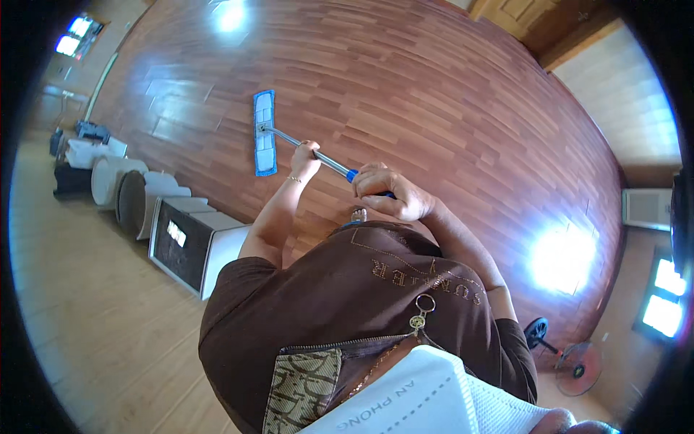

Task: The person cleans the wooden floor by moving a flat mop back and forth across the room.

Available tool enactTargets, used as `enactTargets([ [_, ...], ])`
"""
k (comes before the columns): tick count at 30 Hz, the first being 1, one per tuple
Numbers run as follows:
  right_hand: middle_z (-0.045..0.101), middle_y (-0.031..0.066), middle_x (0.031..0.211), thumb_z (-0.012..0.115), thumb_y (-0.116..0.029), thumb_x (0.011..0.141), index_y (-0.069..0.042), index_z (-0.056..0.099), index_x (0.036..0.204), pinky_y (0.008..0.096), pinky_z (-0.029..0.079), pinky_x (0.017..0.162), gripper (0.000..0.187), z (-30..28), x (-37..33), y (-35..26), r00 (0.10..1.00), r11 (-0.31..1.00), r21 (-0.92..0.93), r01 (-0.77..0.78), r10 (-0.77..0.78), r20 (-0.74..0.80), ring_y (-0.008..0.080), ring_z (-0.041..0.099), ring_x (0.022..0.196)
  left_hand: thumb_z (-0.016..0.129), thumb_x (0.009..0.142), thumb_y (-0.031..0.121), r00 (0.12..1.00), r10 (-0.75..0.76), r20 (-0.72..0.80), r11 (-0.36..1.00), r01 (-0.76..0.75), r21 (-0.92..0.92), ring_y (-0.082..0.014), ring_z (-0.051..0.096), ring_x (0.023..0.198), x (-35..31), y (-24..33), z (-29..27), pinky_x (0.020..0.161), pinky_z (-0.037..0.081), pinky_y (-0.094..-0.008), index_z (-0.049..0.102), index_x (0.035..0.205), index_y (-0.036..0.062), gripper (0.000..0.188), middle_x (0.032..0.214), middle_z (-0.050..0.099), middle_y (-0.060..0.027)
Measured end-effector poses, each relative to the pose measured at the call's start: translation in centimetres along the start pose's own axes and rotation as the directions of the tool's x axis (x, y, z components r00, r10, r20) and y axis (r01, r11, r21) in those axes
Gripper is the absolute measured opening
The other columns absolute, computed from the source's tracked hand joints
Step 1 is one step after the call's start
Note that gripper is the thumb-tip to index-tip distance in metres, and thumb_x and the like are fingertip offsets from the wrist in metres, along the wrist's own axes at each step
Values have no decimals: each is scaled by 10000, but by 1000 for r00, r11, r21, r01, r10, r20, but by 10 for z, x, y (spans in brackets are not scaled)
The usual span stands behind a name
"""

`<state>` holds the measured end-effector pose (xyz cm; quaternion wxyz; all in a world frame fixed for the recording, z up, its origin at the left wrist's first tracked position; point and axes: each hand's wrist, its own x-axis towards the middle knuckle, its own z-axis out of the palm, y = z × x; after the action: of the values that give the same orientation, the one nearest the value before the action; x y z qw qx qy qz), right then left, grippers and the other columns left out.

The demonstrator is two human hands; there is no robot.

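A flat mop [265, 152] with a blue-edged, pale rectangular head rests on the brown wood-plank floor ahead of me, a bit left of centre. Its metal pole slants from the head back toward my body. My left hand [306, 162] is wrapped round the middle of the pole. Nearer to me, my right hand [396, 194] is closed on the blue grip at the pole's upper end. The fingertips of the right hand partly cover that grip. One of my feet shows just below the pole.
Along the left stand a dark-fronted white cabinet [189, 242] and several rounded white and grey items [129, 188]. A fan [578, 369] with a red rim is at the lower right. A white boxy unit [645, 208] sits by the right wall, and a wooden door [517, 18] is at the far right.
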<state>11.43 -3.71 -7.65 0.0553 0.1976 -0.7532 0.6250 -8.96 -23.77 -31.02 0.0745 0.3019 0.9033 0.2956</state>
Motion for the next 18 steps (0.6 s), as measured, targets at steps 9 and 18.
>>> enactTargets([
  [9, 563, 126, 702, 576, -109, 785, -3, 547, 703, 431, 385, 817, 137, -28, -63, -68, 985, 987, -111, -114, 98, -144, 329, 551, 740, 627, 761, 131, 772, 521, 363, 835, -549, -31, -301, 642, 814, 61, 95, 67, 754, 511, -401, 675, 783, 119, 54, 783, 657, -107],
  [18, 600, 108, 629, 587, -204, 689, -3, 577, 679, 424, 470, 718, 202, 23, -168, -185, 568, 909, -254, -332, -23, -823, 291, 625, 641, 667, 631, 206, 67, 850, 522, 313, -862, -399, -319, 642, 683, 7, 288, 143, 617, 524, -452, 595, 614, 145, 96, 657, 627, -94],
])
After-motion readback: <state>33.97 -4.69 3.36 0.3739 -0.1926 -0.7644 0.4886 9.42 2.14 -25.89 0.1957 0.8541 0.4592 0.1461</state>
